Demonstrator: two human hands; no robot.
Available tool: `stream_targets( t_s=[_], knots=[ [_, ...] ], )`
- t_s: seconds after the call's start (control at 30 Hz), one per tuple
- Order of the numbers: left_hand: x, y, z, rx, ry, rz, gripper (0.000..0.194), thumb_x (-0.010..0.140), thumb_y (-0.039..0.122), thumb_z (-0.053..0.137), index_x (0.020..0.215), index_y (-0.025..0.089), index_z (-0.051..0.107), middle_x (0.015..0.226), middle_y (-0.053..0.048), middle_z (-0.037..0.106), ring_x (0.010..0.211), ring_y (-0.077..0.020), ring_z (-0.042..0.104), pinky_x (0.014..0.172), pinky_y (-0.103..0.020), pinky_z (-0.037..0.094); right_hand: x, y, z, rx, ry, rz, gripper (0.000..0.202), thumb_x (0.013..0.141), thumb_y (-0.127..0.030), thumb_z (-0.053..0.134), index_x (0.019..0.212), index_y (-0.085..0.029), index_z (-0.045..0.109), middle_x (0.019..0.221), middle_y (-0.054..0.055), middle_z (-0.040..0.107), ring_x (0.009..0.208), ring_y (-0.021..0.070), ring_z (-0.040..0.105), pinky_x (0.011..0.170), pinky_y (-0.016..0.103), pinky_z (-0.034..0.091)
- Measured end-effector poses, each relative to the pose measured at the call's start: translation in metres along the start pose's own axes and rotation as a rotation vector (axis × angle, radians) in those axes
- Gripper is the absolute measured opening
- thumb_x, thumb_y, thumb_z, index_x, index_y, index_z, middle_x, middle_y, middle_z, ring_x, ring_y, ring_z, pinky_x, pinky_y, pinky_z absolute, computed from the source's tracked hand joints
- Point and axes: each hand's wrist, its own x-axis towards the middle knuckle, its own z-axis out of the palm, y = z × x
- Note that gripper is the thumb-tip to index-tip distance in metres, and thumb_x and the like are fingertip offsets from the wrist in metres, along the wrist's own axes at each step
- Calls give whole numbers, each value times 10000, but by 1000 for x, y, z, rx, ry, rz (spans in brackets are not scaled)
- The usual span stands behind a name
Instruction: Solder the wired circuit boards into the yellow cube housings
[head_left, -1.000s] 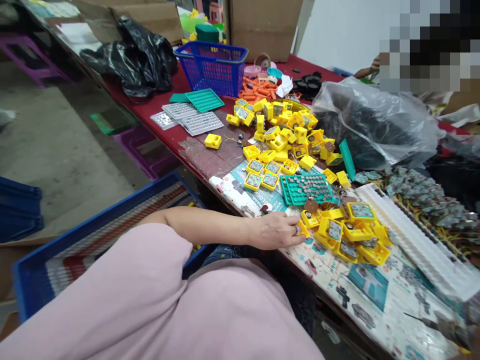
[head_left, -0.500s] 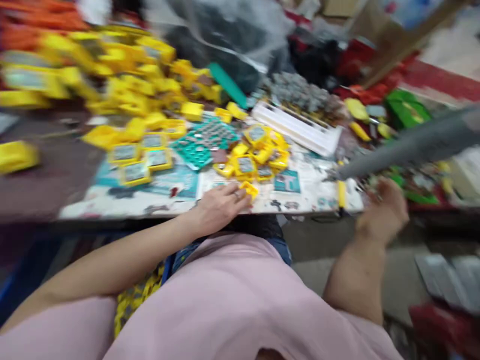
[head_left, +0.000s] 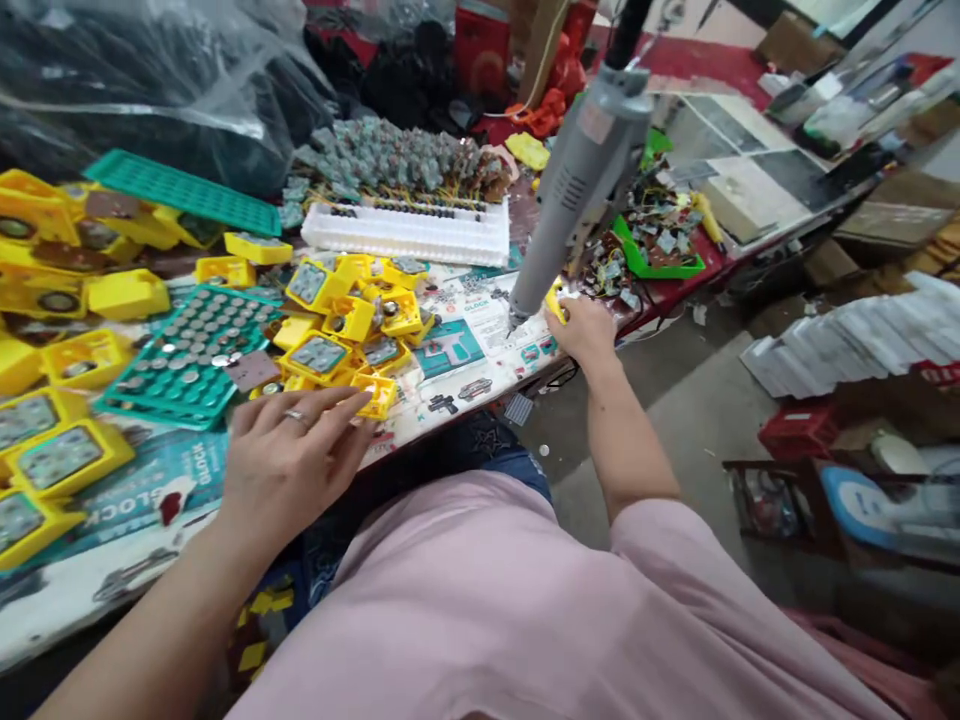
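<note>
My left hand [head_left: 300,440], a ring on one finger, is closed at the near table edge on a small yellow plastic housing [head_left: 381,398] with its hollow side up. Just beyond it lies a pile of yellow housings [head_left: 319,355], several with grey-green inserts. Beside that pile, a teal tray [head_left: 172,400] holds many round silver button cells. My right hand [head_left: 589,330] is closed around a yellow-handled tool [head_left: 555,298]; its working end cannot be made out. A grey electric screwdriver [head_left: 566,185] hangs tip down just left of my right hand.
A white slotted rack [head_left: 405,240] stands before a heap of grey wired parts [head_left: 397,160]. A green tray [head_left: 664,262] of small wired parts sits at the right. More yellow housings [head_left: 127,295] fill the left. White stacks [head_left: 855,330] stand off to the right.
The view has swung right. My right hand has gone from blurred near the parts at the right to the yellow-handled tool, now gripped. My left hand stays on the small yellow housing.
</note>
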Motion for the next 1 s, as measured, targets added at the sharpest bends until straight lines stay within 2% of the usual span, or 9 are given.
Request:
stream_targets(
  t_s=[0.13, 0.23, 0.4, 0.53, 0.63, 0.73, 0.83, 0.9, 1.0],
  knots=[
    [1, -2, -10, -87, 6, -20, 193, 873, 203, 651, 1056, 259, 675, 1017, -45, 775, 848, -289, 693, 766, -444, 491, -12, 0, -9, -35, -33, 8, 298, 921, -340, 506, 1003, -173, 739, 1007, 123, 690, 847, 226, 604, 693, 313, 392],
    [7, 5, -14, -162, 24, 74, 221, 872, 145, 653, 1065, 252, 645, 967, -42, 766, 802, -257, 692, 728, -411, 521, -29, 6, -14, -14, -45, -3, 277, 912, -328, 516, 982, -177, 737, 1008, 113, 688, 808, 211, 602, 665, 299, 379],
    [30, 28, -13, -335, 8, 240, 223, 892, 49, 617, 1083, 163, 608, 898, -62, 735, 762, -175, 688, 721, -322, 559, -59, 21, -15, 121, 9, -30, 316, 929, -354, 491, 1075, -170, 703, 1025, 111, 686, 847, 208, 626, 697, 290, 423],
    [40, 54, -3, -429, -36, 320, 148, 927, 78, 572, 1043, 131, 647, 862, -60, 742, 723, -149, 692, 662, -265, 551, -82, 32, -7, 307, 67, -59, 278, 911, -354, 509, 1039, -174, 679, 1010, 113, 697, 889, 223, 655, 764, 305, 473],
    [46, 73, 11, -557, -142, 323, 171, 949, 114, 532, 1010, 133, 691, 863, -54, 754, 754, -145, 714, 671, -242, 567, -90, 39, 0, 476, 118, -54, 278, 933, -387, 477, 1063, -185, 615, 1034, 124, 699, 923, 232, 671, 816, 328, 497],
    [60, 94, 32, -634, -274, 320, 231, 963, 162, 496, 994, 148, 725, 897, -62, 770, 786, -161, 734, 706, -256, 597, -86, 45, 5, 644, 147, -20, 321, 960, -468, 436, 1118, -202, 525, 931, 93, 708, 846, 237, 683, 776, 349, 504],
    [89, 119, 59, -636, -381, 270, 314, 967, 195, 455, 1149, 152, 708, 1119, -114, 756, 1003, -225, 731, 900, -363, 605, -74, 49, 9, 786, 163, 22, 372, 937, -557, 470, 1113, -230, 489, 791, 33, 680, 746, 231, 664, 720, 349, 491],
    [116, 135, 79, -575, -395, 215, 391, 955, 171, 448, 1292, 106, 636, 1302, -172, 678, 1201, -263, 659, 1047, -416, 539, -65, 51, 12, 884, 154, 46, 406, 911, -617, 494, 1075, -245, 489, 723, -2, 649, 660, 203, 633, 652, 323, 476],
    [157, 153, 108, -396, -440, 157, 496, 932, 137, 466, 1408, 5, 516, 1540, -255, 438, 1454, -333, 418, 1203, -466, 369, -54, 53, 17, 1054, 102, 80, 485, 882, -713, 468, 1034, -253, 478, 620, -60, 575, 471, 136, 519, 493, 265, 407]
  ],
)
